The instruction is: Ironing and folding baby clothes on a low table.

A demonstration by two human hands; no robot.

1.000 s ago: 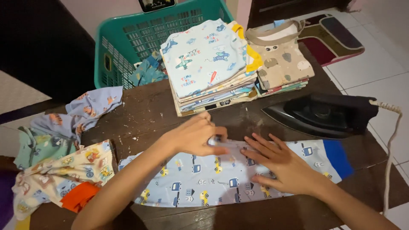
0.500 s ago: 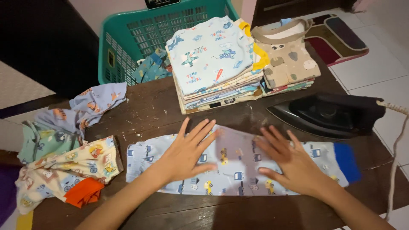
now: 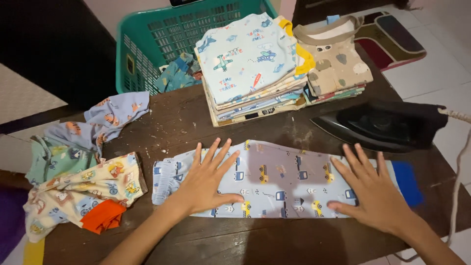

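- Dark, scuffed wood makes up the table [image 3: 186, 122], and the nearest things on it are the person's two hands.
- Left hand [image 3: 208, 181] lies flat, fingers spread, gripping nothing, palm down on the left half of the pale blue trousers [image 3: 279, 179].
- Right hand [image 3: 375, 189] lies just as flat and released on the trousers' right part, beside the dark blue cuff [image 3: 406, 181].
- These trousers, printed with little vehicles, stretch sideways along the near middle of the table.
- At the near left sits a crumpled heap of unfolded clothes [image 3: 83, 172], one with an orange cuff.
- Farther right, a black iron [image 3: 387, 125] rests on the table, its cord [image 3: 458, 162] trailing off the right edge.
- Beyond, two stacks of folded clothes [image 3: 260, 68] stand side by side.
- Farthest left, a teal laundry basket [image 3: 147, 44] holds more fabric.
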